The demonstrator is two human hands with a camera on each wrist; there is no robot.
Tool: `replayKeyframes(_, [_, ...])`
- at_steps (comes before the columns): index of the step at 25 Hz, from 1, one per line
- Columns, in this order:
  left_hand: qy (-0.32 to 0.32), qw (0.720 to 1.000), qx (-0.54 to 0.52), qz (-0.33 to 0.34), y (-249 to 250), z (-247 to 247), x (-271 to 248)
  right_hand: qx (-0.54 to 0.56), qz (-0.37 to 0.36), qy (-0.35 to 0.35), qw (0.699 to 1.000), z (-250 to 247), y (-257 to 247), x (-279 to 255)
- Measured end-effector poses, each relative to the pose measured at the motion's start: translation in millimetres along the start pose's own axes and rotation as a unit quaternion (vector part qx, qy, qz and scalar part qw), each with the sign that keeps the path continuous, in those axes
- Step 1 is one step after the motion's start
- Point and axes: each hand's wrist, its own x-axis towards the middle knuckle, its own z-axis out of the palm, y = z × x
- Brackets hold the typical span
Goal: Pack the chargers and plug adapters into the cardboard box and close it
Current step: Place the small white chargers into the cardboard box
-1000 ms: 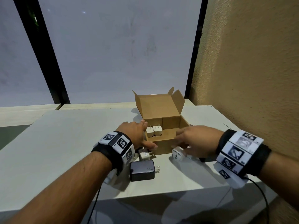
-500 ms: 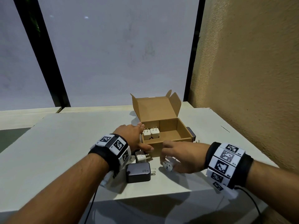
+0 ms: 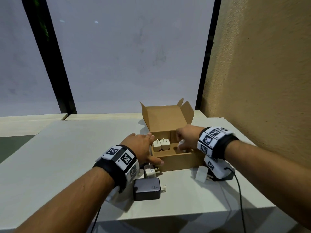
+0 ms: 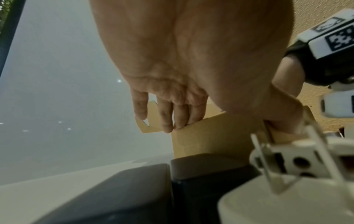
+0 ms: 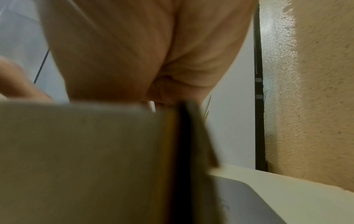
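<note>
The cardboard box [image 3: 178,161] stands open on the white table [image 3: 67,157], its lid upright. Two white plug adapters [image 3: 160,145] stand in its back left corner, prongs up. My left hand [image 3: 148,148] braces the box's left wall with straight fingers [image 4: 166,119], thumb on the front wall. Inside the box, my right hand [image 3: 182,142] curls round a white charger [image 3: 180,145] that is mostly hidden. A black 65W charger [image 3: 147,190] and a small white charger [image 3: 150,172] lie in front of the box. A white block [image 3: 201,174] and a dark charger [image 3: 223,178] lie at its right.
A rough tan wall [image 3: 260,81] rises close on the right. A frosted window [image 3: 126,56] with black frames stands behind the box. The table's front edge [image 3: 168,216] is near my forearms. A black cable [image 3: 239,190] trails from my right wrist.
My right hand took the white charger from the table in front of the box and carried it up into the box. My left hand stayed on the box's left side.
</note>
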Motion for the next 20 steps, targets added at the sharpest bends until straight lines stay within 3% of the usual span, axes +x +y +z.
replayKeyframes(4, [-0.002,1.0,-0.017,0.004,-2.1,1.3,-2.0,-0.021,0.02,-0.04,0.999,10.3,-6.8,16.8])
replayKeyframes(9, [-0.006,1.0,-0.025,0.0,-8.8,4.6,-13.1,0.009,0.005,0.011,1.0,3.6,-12.8,0.6])
replayKeyframes(13, [0.004,0.999,-0.039,0.014,4.7,-6.6,-6.2,-0.008,-0.013,-0.03,0.999,7.8,4.2,-14.7])
replayKeyframes(20, [-0.001,0.999,-0.052,-0.001,3.7,-4.4,-9.0,-0.021,-0.049,-0.022,0.998,10.6,-6.3,1.4])
